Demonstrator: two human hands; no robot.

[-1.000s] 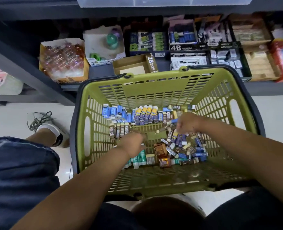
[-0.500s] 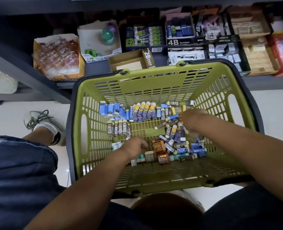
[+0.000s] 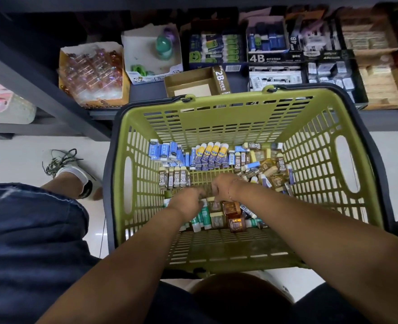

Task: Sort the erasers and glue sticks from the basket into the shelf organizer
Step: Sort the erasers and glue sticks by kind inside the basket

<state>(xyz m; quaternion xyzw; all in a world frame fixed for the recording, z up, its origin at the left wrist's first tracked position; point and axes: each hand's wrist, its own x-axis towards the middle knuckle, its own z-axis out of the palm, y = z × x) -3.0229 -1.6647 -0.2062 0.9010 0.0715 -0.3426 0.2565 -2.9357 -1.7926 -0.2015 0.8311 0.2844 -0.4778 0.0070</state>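
A green basket (image 3: pixel 226 100) stands on the floor below the shelf. At its back lie a row of blue erasers (image 3: pixel 165 152) and yellow-capped glue sticks (image 3: pixel 212 153). Brown 2B erasers (image 3: pixel 174 180) stand in a row below them, and a mixed pile (image 3: pixel 268 169) fills the right side. Green-white glue sticks (image 3: pixel 202 218) and brown boxes (image 3: pixel 231 209) lie nearer me. My left hand (image 3: pixel 191 202) and right hand (image 3: pixel 224 187) meet fingertip to fingertip at the basket's middle, curled on a blurred brown eraser (image 3: pixel 206 194). An empty 2B box (image 3: pixel 193 83) sits on the shelf.
The shelf holds a 4B eraser box (image 3: pixel 268 40), a box with green smiley packs (image 3: pixel 216 47), a white box with a green bottle (image 3: pixel 151 54) and a box of clear packets (image 3: pixel 92 73). A dark shelf post (image 3: pixel 29 73) slants at left. My shoe (image 3: pixel 74 169) is left of the basket.
My right hand moved left from the mixed pile to the basket's middle. My left hand shifted slightly right and met it. The view has tilted a little downward.
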